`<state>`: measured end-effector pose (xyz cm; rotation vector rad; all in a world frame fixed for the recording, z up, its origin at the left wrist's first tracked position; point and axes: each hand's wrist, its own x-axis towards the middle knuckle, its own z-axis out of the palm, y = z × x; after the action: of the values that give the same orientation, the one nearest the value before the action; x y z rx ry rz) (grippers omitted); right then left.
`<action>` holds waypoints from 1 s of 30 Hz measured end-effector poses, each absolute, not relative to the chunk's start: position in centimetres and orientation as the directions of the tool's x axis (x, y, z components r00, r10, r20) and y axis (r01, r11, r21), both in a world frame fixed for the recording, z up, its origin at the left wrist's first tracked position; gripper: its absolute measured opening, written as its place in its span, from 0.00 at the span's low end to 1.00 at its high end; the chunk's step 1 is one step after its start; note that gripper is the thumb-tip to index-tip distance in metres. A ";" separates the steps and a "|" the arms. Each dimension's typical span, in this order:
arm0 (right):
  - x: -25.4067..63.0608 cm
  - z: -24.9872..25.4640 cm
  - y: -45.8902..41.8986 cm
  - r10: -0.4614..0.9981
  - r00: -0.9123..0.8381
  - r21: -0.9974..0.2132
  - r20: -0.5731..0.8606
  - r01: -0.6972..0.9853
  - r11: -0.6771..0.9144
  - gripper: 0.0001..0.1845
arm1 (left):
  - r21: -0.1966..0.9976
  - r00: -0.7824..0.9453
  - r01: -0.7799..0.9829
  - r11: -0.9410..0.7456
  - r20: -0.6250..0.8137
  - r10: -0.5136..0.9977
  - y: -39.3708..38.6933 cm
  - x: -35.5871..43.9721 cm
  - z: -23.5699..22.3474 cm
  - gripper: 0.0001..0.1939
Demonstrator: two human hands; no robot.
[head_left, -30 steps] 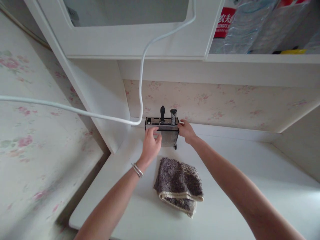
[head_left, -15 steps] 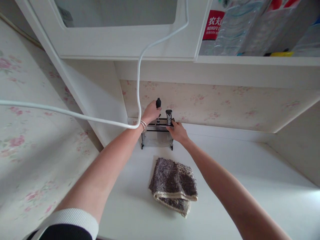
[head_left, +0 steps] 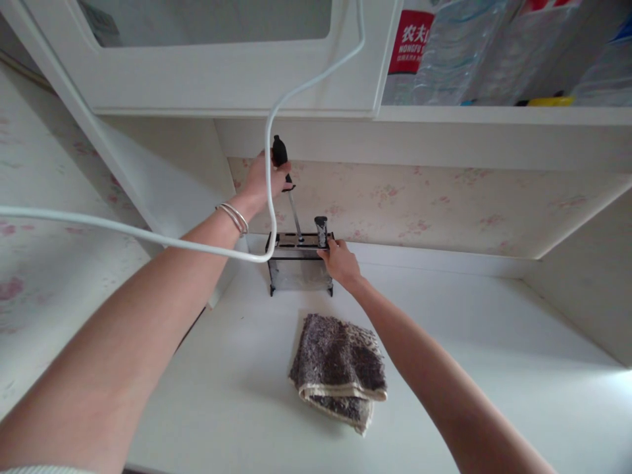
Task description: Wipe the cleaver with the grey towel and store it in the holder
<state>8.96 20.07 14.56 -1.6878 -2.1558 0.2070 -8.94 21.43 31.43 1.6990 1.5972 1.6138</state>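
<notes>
Floral wallpaper [head_left: 395, 197] lines the wall behind a white counter [head_left: 444, 329], with a white cabinet [head_left: 237, 85] and an open shelf [head_left: 503, 115] above. On the shelf lie clear ridged plastic bottles [head_left: 454, 56], a red label [head_left: 413, 41] with white lettering at their left and a yellow item [head_left: 550, 101] near the front edge; what the bottles contain is unclear. The cabinet's pane [head_left: 207, 23] shows little of its inside.

At the back of the counter, close to the wall, stands a slotted holder [head_left: 299, 273] with a black-edged top, a greyish front and dark feet at its lower corners. Two things are in it: a worn dark handle [head_left: 321, 230] standing upright at the right end, and a black-handled tool [head_left: 280, 151] whose slim pale shaft rises from the middle of the top, leaning left. How much of the shaft lies inside is hidden.

The left hand [head_left: 261, 183], two bracelets [head_left: 233, 217] at its wrist, is closed around the black handle. The right hand [head_left: 343, 263] is partly curled, thumb and fingers gripping the holder's right end. A folded brown cloth [head_left: 340, 368] lies in front, apart from both hands, and a white cable [head_left: 148, 235] crosses the view.
</notes>
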 end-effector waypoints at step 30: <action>6.1 13.7 27.8 0.956 -0.182 -0.497 0.228 0.823 0.275 0.27 | 0.505 -0.112 0.790 -0.349 0.678 0.726 -6.0 -16.1 3.5 0.15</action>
<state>6.12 27.79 13.69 -1.5968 -2.0585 0.3586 -16.06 -6.00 3.46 2.1353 1.8281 1.5451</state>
